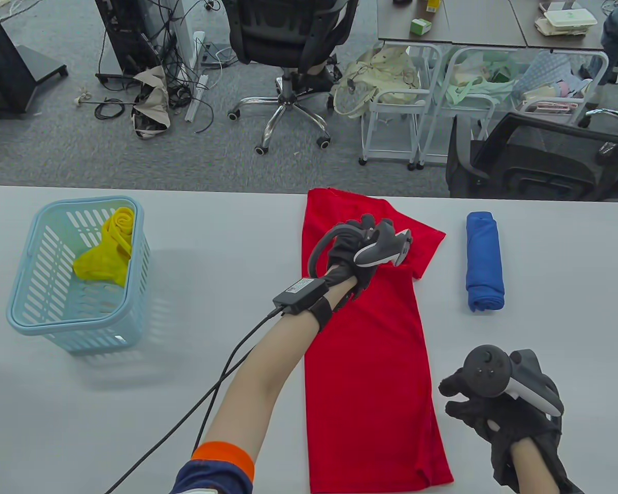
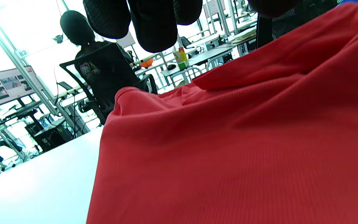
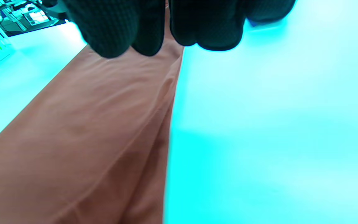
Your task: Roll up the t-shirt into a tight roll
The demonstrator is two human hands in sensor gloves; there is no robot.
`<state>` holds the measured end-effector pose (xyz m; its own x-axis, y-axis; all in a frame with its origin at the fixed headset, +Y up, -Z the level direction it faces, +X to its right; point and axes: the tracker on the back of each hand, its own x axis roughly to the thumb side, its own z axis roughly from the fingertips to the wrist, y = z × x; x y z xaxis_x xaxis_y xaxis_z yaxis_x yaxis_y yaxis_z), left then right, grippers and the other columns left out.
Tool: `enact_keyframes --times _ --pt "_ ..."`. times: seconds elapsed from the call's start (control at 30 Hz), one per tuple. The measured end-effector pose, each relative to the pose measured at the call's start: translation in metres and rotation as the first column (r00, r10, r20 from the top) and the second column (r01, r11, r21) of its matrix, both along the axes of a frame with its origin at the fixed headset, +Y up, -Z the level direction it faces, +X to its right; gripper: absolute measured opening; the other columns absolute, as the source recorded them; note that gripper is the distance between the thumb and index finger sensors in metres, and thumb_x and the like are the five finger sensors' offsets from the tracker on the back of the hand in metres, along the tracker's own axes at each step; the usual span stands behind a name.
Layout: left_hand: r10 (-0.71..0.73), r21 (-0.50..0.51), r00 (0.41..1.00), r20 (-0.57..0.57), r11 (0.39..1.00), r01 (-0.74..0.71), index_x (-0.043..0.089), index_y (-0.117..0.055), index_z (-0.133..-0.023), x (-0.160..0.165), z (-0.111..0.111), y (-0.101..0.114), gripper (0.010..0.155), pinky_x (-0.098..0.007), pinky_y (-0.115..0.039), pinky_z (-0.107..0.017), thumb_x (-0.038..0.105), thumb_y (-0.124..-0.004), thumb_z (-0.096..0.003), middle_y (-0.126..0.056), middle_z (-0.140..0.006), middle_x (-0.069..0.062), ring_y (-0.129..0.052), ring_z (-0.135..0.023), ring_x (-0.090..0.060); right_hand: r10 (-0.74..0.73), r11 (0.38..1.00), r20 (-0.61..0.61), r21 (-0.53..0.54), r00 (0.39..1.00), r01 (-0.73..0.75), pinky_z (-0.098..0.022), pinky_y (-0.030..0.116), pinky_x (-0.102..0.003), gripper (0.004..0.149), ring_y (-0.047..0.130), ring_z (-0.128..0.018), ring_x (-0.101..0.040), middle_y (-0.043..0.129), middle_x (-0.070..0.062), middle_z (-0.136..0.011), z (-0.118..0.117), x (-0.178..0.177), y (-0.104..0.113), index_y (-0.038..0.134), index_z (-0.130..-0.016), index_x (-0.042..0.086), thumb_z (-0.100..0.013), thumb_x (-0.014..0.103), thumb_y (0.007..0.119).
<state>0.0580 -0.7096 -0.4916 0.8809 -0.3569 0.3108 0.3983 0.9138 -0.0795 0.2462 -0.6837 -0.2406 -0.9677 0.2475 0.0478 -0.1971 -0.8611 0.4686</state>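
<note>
A red t-shirt (image 1: pixel 365 360) lies flat on the grey table, folded lengthwise into a long strip running from the near edge to the far edge. One sleeve (image 1: pixel 425 242) sticks out to the right near the far end. My left hand (image 1: pixel 358 229) hovers over the shirt's upper part, beside that sleeve. Its fingers (image 2: pixel 154 28) hang just above the red cloth (image 2: pixel 244 140) and hold nothing. My right hand (image 1: pixel 468 406) is over bare table just right of the shirt's lower part. Its fingers (image 3: pixel 120 28) are loosely curled and empty, near the shirt's right edge (image 3: pixel 89 124).
A rolled blue shirt (image 1: pixel 485 262) lies to the right of the red one. A light blue basket (image 1: pixel 20 309) at the left holds a rolled yellow shirt (image 1: pixel 108 247). Office chairs and carts stand beyond the table's far edge.
</note>
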Motion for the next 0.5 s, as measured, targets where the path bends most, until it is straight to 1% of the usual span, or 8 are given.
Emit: enact_keyframes --times 0.1,0.17,0.2,0.27,0.33,0.4,0.43,0.5 --pt "0.001 -0.095 0.999 0.032 0.995 0.002 0.033 -0.029 -0.113 -0.031 0.018 -0.011 0.069 -0.051 -0.063 -0.079 0.055 -0.050 -0.0508 -0.045 -0.124 -0.004 -0.067 -0.109 -0.028 -0.034 0.999 -0.008 -0.040 0.999 0.034 -0.069 0.054 -0.060 0.057 0.068 -0.096 -0.039 0.054 -0.016 -0.115 -0.021 -0.017 -0.014 0.064 -0.107 0.020 -0.055 0.041 0.074" --pt "0.015 -0.207 0.998 0.058 0.978 -0.003 0.034 -0.035 -0.113 -0.050 0.032 -0.023 0.068 -0.052 -0.062 -0.079 0.056 -0.048 -0.0500 -0.048 -0.124 -0.004 -0.066 -0.111 -0.030 -0.029 0.998 -0.020 -0.059 0.999 0.028 -0.070 0.052 -0.061 0.059 0.063 -0.100 -0.042 0.050 -0.017 -0.117 -0.033 -0.028 -0.022 0.061 -0.109 0.019 -0.055 0.042 0.074" --pt "0.020 -0.290 0.998 0.056 0.957 -0.003 0.035 -0.034 -0.113 -0.059 0.041 -0.032 0.069 -0.053 -0.061 -0.079 0.058 -0.046 -0.0493 -0.045 -0.124 -0.005 -0.063 -0.112 -0.031 -0.022 0.997 -0.028 -0.077 0.999 0.020 -0.070 0.051 -0.061 0.061 0.059 -0.102 -0.044 0.047 -0.017 -0.118 -0.041 -0.035 -0.028 0.058 -0.110 0.019 -0.056 0.042 0.073" --pt "0.024 -0.429 0.998 0.052 0.903 0.000 0.034 -0.021 -0.114 -0.074 0.058 -0.050 0.075 -0.056 -0.054 -0.081 0.064 -0.039 -0.0471 -0.029 -0.126 -0.008 -0.047 -0.116 -0.035 -0.020 0.994 -0.046 -0.104 0.999 0.015 -0.071 0.048 -0.062 0.065 0.051 -0.106 -0.047 0.040 -0.018 -0.119 -0.053 -0.046 -0.039 0.052 -0.113 0.018 -0.056 0.042 0.073" --pt "0.006 -0.514 0.998 0.056 0.857 0.024 0.034 -0.004 -0.110 -0.088 0.077 -0.067 0.081 -0.060 -0.042 -0.083 0.069 -0.034 -0.0443 -0.003 -0.122 -0.010 -0.020 -0.116 -0.040 -0.027 0.993 -0.066 -0.121 0.997 0.018 -0.073 0.042 -0.063 0.071 0.038 -0.109 -0.050 0.030 -0.019 -0.121 -0.064 -0.057 -0.050 0.042 -0.116 0.017 -0.057 0.044 0.072" --pt "-0.053 -0.486 0.994 0.098 0.869 0.094 0.035 0.011 -0.103 -0.099 0.091 -0.079 0.081 -0.061 -0.034 -0.084 0.069 -0.029 -0.0423 0.011 -0.116 -0.008 -0.005 -0.113 -0.039 -0.028 0.991 -0.081 -0.133 0.996 0.017 -0.073 0.037 -0.064 0.076 0.027 -0.110 -0.052 0.020 -0.019 -0.121 -0.070 -0.064 -0.058 0.032 -0.117 0.018 -0.057 0.044 0.071" --pt "-0.079 -0.448 0.989 0.123 0.885 0.126 0.034 0.014 -0.102 -0.105 0.097 -0.082 0.080 -0.060 -0.032 -0.084 0.069 -0.023 -0.0396 0.013 -0.115 -0.008 -0.004 -0.112 -0.038 -0.013 0.990 -0.087 -0.141 0.996 0.001 -0.074 0.034 -0.065 0.077 0.021 -0.110 -0.052 0.015 -0.018 -0.120 -0.073 -0.068 -0.063 0.027 -0.117 0.019 -0.058 0.045 0.069" --pt "-0.051 -0.447 0.994 0.100 0.890 0.090 0.035 0.014 -0.101 -0.119 0.106 -0.083 0.080 -0.060 -0.030 -0.084 0.069 -0.022 -0.0384 0.013 -0.115 -0.007 -0.003 -0.112 -0.037 0.020 0.988 -0.109 -0.147 0.994 -0.036 -0.073 0.030 -0.065 0.078 0.015 -0.110 -0.052 0.010 -0.018 -0.119 -0.072 -0.077 -0.075 0.021 -0.117 0.021 -0.059 0.046 0.066"
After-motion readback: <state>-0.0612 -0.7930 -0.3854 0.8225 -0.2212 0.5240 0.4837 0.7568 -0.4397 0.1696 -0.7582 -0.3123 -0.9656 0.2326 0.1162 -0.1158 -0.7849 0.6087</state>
